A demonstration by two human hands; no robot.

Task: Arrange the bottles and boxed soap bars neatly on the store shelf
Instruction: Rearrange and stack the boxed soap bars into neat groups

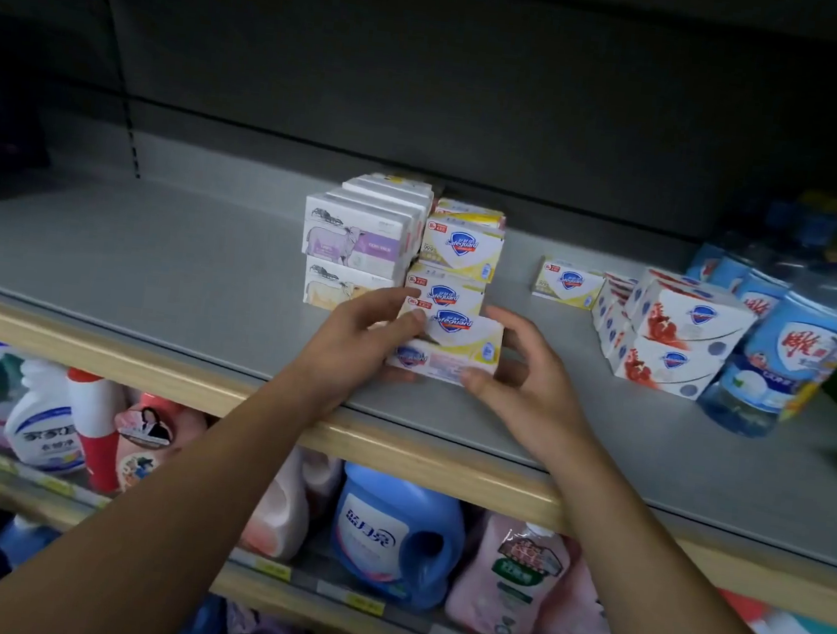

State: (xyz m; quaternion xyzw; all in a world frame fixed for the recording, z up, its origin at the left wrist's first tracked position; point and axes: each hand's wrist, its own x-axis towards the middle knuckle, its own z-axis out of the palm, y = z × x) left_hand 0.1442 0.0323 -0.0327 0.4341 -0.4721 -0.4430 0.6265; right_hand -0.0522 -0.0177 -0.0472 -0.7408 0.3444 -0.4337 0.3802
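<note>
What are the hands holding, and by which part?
Both hold one yellow Safeguard soap box: left hand grips its left end, right hand its right end, thumb on the front lower edge.

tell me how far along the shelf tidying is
Done: goat-print boxes and yellow Safeguard boxes stand stacked. In hand: left hand and right hand grip another yellow box. Left: one stray yellow box, red-print boxes askew, water bottles.

A blue detergent jug (396, 536) and pink refill pouches (507, 584) fill the lower shelf (276, 573).
</note>
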